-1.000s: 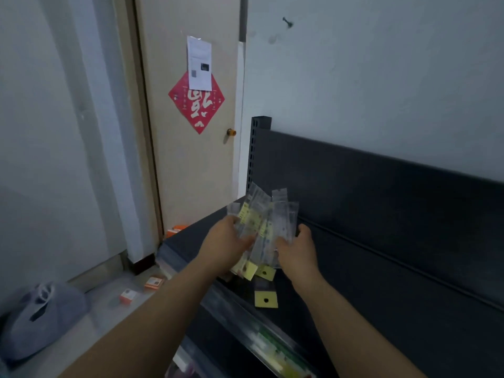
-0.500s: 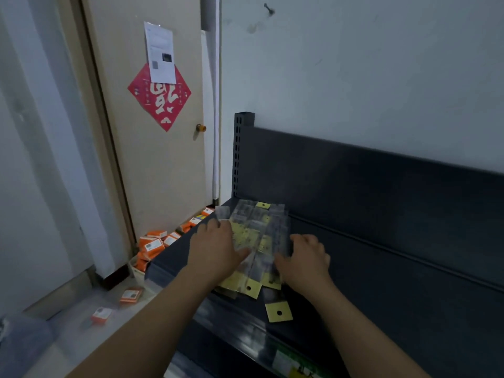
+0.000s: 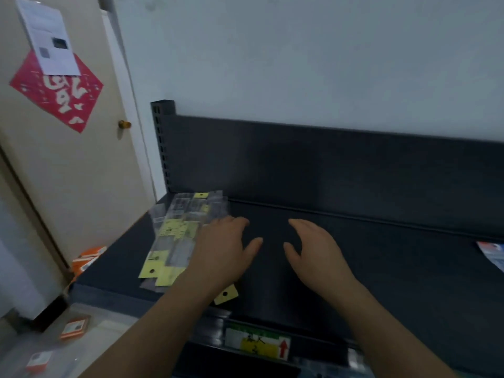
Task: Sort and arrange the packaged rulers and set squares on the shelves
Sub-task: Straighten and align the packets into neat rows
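You are settling the ruler packs (image 3: pixel 178 236) on the shelf (image 3: pixel 381 268), left hand (image 3: pixel 223 251) spread over them, right hand (image 3: pixel 317 251) spread, empty. The fanned pile is needing squaring next.

Head view — forward-down; close over shelf (image 3: pixel 395 271)

Little can be read outright. A red diamond paper (image 3: pixel 58 91) on the door (image 3: pixel 81 173) carries a large white Chinese character, too blurred to name. The white sheet (image 3: pixel 47 36) overlapping its top corner bears fine print and a square code, both illegible. On the front edge of the shelf (image 3: pixel 354 255), a label (image 3: pixel 257 343) shows a green band, dark handwritten strokes on yellow, and a red arrow (image 3: pixel 283 348) pointing up. Print on the packaged rulers (image 3: pixel 177 236) at the shelf's left end is unreadable.
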{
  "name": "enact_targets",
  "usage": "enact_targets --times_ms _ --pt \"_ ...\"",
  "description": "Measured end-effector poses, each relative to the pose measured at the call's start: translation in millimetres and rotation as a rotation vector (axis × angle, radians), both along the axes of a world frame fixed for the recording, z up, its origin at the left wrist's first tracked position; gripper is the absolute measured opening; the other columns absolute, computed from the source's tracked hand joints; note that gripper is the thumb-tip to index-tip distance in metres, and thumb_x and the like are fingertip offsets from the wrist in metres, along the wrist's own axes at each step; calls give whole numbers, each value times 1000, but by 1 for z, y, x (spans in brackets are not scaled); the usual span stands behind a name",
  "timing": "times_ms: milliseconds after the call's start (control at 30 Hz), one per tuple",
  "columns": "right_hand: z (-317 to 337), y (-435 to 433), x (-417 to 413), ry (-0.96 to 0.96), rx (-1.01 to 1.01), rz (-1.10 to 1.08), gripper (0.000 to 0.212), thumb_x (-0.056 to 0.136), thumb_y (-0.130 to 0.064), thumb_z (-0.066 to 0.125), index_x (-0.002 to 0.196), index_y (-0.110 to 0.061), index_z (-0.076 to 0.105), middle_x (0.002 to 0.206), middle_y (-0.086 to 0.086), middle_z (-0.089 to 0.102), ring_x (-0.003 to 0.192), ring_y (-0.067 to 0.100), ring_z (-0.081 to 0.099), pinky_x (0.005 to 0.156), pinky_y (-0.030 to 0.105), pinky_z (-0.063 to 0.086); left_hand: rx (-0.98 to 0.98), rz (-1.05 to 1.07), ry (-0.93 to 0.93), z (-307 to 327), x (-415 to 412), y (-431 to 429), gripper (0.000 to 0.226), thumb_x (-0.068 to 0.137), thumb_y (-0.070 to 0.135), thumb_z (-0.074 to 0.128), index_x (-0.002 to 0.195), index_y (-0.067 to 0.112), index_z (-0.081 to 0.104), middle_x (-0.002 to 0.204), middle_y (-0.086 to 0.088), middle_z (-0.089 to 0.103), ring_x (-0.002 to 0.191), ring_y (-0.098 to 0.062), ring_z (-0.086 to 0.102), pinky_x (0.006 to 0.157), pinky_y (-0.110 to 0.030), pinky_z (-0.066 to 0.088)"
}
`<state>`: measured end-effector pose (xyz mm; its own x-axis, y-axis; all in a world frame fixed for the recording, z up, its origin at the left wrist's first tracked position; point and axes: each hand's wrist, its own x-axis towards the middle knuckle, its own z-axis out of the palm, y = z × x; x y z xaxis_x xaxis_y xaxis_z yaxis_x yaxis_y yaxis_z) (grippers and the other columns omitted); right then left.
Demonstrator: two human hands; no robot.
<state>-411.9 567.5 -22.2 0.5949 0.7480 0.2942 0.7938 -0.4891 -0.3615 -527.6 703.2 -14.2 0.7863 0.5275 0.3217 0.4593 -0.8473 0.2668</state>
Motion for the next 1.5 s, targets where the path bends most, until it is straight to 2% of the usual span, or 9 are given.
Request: enact_targets --times_ms 267,400,533,733,833,933,1100,1267,1500 --pt "3 -95 29 -35 -15 -175 46 97 -26 48 142 -14 42 142 -2 48 131 13 41 111 20 22 20 -202 -13 0 56 -76 53 93 54 45 136 23 48 129 3 57 115 -17 52 96 -32 43" --pt "5 -154 51 -38 -14 -273 38 94 -20 52 132 -12 53 131 2 57 121 18 49 107 26 31 -13 -294 -26 1 87 -126 53 93 54 45 136 23 49 129 3 57 114 -16 52 96 -31 43" --pt "6 -224 77 -60 -7 -376 44 90 -17 57 132 -7 54 132 7 58 122 24 52 109 33 34 -37 -369 -44 1 122 -189 52 93 53 45 135 23 49 128 3 57 114 -17 52 96 -32 43" --pt "4 -341 124 -51 49 -489 41 75 -21 49 108 -6 66 104 10 69 99 32 62 92 39 48 -52 -465 -33 2 185 -302 50 92 54 47 132 25 51 126 3 57 113 -18 53 95 -33 43" --pt "3 -399 141 -83 17 -538 36 86 -21 53 119 -9 62 115 7 66 107 28 59 97 36 41 -82 -526 -44 -3 214 -356 41 91 51 50 123 25 57 116 3 61 106 -18 56 90 -34 45" --pt "-5 -448 158 -63 18 -616 35 86 -21 55 117 -7 64 116 9 67 109 29 61 100 37 40 -125 -580 -29 -11 240 -401 34 93 45 50 117 23 60 114 3 63 104 -18 57 89 -35 46" --pt "-12 -514 184 -19 -37 -695 46 94 -26 54 137 -10 50 138 3 54 129 19 48 115 34 25 -162 -690 16 -23 284 -458 37 96 43 46 122 21 57 119 2 62 108 -15 56 91 -33 45" --pt "-10 -563 211 26 16 -801 32 91 -16 55 123 -10 60 120 7 64 113 26 56 98 34 41 -144 -779 34 -20 336 -507 40 95 44 47 127 21 56 118 0 61 106 -17 58 90 -35 48" --pt "-13 -641 268 121 -99 -1033 33 95 -7 42 124 -2 57 127 14 59 111 29 56 94 33 43 -150 -909 143 -17 400 -576 44 95 45 48 130 20 53 123 0 58 110 -18 55 94 -36 47"
